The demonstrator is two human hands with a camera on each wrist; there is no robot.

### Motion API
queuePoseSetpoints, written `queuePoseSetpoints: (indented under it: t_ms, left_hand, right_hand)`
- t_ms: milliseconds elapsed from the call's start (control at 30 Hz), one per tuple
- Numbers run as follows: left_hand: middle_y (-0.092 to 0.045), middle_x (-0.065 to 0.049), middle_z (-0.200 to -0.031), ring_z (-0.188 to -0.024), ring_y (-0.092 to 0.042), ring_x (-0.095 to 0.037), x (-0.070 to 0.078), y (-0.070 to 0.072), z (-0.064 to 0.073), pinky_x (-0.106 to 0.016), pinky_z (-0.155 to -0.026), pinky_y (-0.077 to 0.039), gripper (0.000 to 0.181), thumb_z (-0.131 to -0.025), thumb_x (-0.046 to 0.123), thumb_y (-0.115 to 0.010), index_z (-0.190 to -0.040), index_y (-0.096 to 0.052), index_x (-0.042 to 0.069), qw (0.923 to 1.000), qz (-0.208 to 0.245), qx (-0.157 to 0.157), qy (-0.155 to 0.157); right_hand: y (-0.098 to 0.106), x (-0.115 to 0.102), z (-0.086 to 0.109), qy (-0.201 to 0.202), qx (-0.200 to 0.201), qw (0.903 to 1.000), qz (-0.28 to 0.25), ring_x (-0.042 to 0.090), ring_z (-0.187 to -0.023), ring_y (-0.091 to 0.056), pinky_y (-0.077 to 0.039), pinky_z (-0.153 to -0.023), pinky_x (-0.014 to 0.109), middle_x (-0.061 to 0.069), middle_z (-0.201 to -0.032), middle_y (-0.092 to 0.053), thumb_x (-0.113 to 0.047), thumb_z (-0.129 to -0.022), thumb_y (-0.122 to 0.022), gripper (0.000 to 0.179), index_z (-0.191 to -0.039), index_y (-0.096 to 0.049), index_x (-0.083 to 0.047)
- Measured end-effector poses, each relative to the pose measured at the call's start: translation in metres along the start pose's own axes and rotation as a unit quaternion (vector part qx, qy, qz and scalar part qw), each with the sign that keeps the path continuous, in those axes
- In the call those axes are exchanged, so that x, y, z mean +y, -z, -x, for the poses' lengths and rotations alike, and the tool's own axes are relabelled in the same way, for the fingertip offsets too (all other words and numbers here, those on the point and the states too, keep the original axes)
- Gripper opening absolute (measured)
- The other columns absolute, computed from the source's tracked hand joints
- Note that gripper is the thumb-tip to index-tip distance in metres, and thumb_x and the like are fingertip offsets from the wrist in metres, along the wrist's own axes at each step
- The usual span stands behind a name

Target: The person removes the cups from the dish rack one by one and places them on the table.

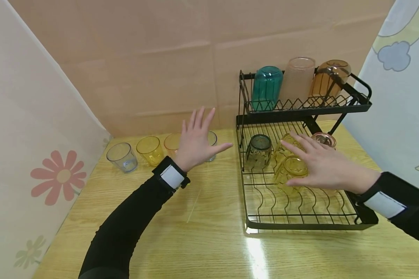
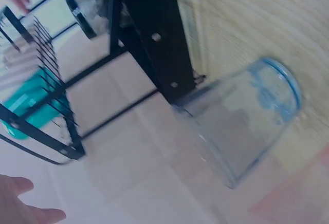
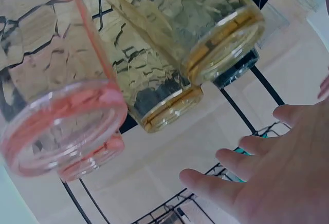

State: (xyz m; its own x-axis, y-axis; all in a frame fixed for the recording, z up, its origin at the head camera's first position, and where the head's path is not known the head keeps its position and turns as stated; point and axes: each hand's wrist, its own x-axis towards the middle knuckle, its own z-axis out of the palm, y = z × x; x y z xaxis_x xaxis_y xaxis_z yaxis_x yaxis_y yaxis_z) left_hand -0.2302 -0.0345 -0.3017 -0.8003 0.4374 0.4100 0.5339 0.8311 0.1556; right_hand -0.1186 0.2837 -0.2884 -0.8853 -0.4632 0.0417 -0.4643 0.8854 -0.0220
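My left hand (image 1: pixel 195 145) hovers with fingers spread and holds nothing. It overlaps a pink-orange glass (image 1: pixel 171 142) and a clear glass (image 1: pixel 212 141) on the table. That clear glass (image 2: pixel 247 111), blue-tinted at its base, stands beside the rack in the left wrist view. My right hand (image 1: pixel 321 166) is spread over the rack's lower tier with nothing in it. Close by it are a front yellow glass (image 1: pixel 290 170), a rear yellow glass (image 1: pixel 281 149) and a pink glass (image 1: pixel 324 138). The right wrist view shows a second pink glass (image 3: pixel 92 160) behind a nearer pink glass (image 3: pixel 61 116).
The black two-tier dish rack (image 1: pixel 307 226) stands on the right. Its upper tier bears upturned teal (image 1: pixel 266 89), pale pink (image 1: pixel 298 79) and amber (image 1: pixel 329 83) glasses. A dark grey-green glass (image 1: pixel 258 153) sits below. Bluish (image 1: pixel 123 158) and yellow (image 1: pixel 151 152) glasses stand at left.
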Motion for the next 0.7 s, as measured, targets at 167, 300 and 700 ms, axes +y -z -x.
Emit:
queuePoseSetpoints:
  t_ms: [167,300,700]
  left_hand:
    - [-0.001,-0.006,-0.152,-0.136,0.006,-0.026,0.014,0.005,0.013,-0.054,-0.102,-0.003,0.101,-0.067,0.087,-0.030,-0.145,0.003,0.031,0.9993,0.003,-0.011,-0.035]
    - [0.001,-0.004,-0.152,-0.136,0.005,-0.026,0.023,0.004,0.023,-0.055,-0.101,-0.005,0.101,-0.068,0.086,-0.033,-0.145,0.003,0.032,0.9980,0.023,-0.010,-0.058]
    - [-0.002,-0.005,-0.152,-0.136,-0.002,-0.029,0.036,0.001,0.050,-0.057,-0.101,-0.011,0.101,-0.070,0.083,-0.038,-0.147,-0.002,0.027,0.9935,0.038,-0.024,-0.105]
  right_hand:
    - [-0.008,-0.003,-0.003,0.010,0.003,0.9998,-0.017,0.045,-0.125,-0.026,-0.031,-0.090,0.060,0.021,-0.146,-0.015,-0.072,-0.072,-0.051,0.097,-0.146,-0.004,-0.030]
    - [-0.016,-0.005,-0.005,0.009,-0.003,0.9996,-0.026,0.046,-0.117,-0.035,-0.046,-0.072,0.051,0.024,-0.141,-0.023,-0.074,-0.073,-0.049,0.096,-0.147,-0.008,-0.028]
    - [-0.047,0.003,-0.012,0.008,0.040,0.9990,-0.019,0.022,-0.075,-0.052,-0.033,-0.042,0.024,0.014,-0.108,-0.046,-0.068,-0.074,-0.054,0.076,-0.125,-0.048,-0.013]
